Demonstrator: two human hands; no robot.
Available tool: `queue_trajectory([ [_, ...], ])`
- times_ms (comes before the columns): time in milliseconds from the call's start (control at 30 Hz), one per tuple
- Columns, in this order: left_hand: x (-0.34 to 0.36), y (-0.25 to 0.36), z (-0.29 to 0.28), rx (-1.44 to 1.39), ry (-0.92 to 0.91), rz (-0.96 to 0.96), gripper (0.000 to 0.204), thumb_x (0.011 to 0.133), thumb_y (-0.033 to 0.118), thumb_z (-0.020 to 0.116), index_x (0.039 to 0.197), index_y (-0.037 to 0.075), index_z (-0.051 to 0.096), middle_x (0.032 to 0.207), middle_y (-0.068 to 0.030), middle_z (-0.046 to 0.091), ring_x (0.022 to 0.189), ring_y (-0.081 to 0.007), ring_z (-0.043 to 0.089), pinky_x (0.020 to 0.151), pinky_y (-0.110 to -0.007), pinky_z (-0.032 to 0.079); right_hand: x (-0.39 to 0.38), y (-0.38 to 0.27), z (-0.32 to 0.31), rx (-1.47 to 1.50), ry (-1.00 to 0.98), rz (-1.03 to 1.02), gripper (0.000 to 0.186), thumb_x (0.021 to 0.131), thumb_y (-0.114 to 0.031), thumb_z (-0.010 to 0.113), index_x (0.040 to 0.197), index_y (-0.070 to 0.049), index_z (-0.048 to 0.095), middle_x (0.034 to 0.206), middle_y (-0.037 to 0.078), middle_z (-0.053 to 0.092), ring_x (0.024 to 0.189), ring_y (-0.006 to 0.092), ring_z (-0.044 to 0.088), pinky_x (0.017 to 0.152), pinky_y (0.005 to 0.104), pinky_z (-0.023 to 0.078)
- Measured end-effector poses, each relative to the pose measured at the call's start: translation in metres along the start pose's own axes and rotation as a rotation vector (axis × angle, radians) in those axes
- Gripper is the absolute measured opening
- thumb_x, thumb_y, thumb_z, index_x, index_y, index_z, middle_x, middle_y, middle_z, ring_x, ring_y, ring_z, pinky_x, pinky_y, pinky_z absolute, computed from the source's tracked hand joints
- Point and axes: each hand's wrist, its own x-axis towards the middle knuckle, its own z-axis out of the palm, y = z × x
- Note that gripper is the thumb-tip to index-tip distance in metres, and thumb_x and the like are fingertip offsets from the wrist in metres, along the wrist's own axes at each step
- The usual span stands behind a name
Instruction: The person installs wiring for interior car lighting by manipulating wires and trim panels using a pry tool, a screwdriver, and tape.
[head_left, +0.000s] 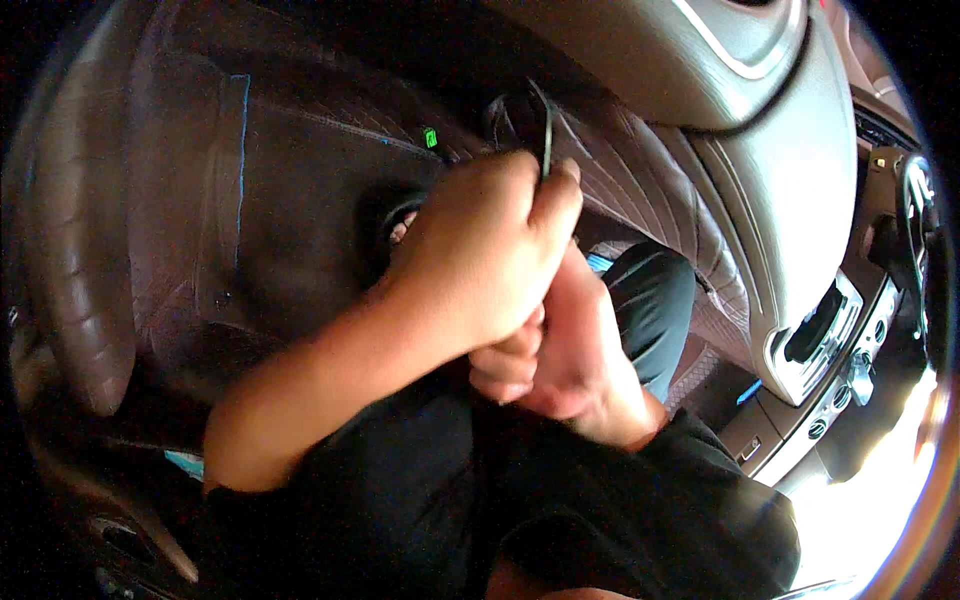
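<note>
My left hand (pixel 485 235) reaches in from the lower left, closed around a thin, slightly curved strip (pixel 548 125). The strip sticks up past the thumb and is pale along its edge; whether it is a blade or a piece of trim I cannot tell. Just below and to the right, my right hand (pixel 580 345) is closed and touches the left one. What its curled fingers hold, if anything, is hidden between the hands. Brown quilted leather (pixel 640 170) lies behind the strip. A dark rounded object (pixel 398 215) shows partly beyond the left wrist.
This is a car interior. Brown padding (pixel 85 250) runs along the left, beside a dark panel with a blue line (pixel 242 150). A small green tag (pixel 431 138) lies beyond the hands. At right are a beige console (pixel 800 220), a blue slim object (pixel 749 392) and a steering wheel (pixel 915 240).
</note>
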Motion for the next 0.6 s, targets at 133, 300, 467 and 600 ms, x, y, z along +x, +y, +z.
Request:
queue_trajectory([
  [133, 0.002, -0.005, 0.002, -0.191, -0.111, -0.078, 0.045, 0.101, 0.040, 0.053, 0.084, 0.000, 0.062, 0.073, -0.0175, 0.065, 0.060, -0.0292, 0.062, 0.058, -0.041, 0.049, 0.001, -0.015, -0.023, -0.094, -0.189, 0.049, 0.066, 0.094, -0.077, 0.031, 0.063, -0.019, 0.036, 0.049, -0.007, 0.028, 0.037, 0.0085, 0.024, 0.034, 0.0251, 0.018],
  [300, 0.003, -0.060, 0.006, -0.397, 0.512, 0.111, 0.019, 0.099, 0.021, 0.063, 0.104, 0.002, 0.063, 0.083, -0.0067, 0.068, 0.074, -0.0120, 0.066, 0.064, -0.026, 0.050, -0.004, 0.013, -0.049, -0.054, -0.181, 0.032, 0.065, 0.094, -0.076, 0.032, 0.065, -0.018, 0.037, 0.051, -0.005, 0.029, 0.040, 0.0098, 0.023, 0.036, 0.0261, 0.017],
  [467, 0.025, -0.085, 0.026, -0.758, 0.423, -0.011, 0.019, 0.095, 0.016, 0.069, 0.105, 0.001, 0.063, 0.088, -0.0047, 0.066, 0.072, -0.0097, 0.064, 0.064, -0.024, 0.054, -0.009, 0.030, -0.077, 0.021, -0.223, 0.066, 0.068, 0.094, -0.077, 0.029, 0.064, -0.016, 0.036, 0.052, -0.004, 0.027, 0.042, 0.0105, 0.022, 0.039, 0.0262, 0.016],
  [600, 0.035, -0.083, 0.030, -0.881, 0.347, -0.081, 0.021, 0.095, 0.018, 0.069, 0.101, -0.001, 0.063, 0.085, -0.0040, 0.065, 0.071, -0.0099, 0.063, 0.068, -0.026, 0.058, 0.005, 0.019, -0.053, 0.050, -0.309, 0.031, 0.068, 0.094, -0.077, 0.027, 0.065, -0.016, 0.036, 0.051, -0.004, 0.026, 0.041, 0.0101, 0.021, 0.039, 0.0264, 0.016],
])
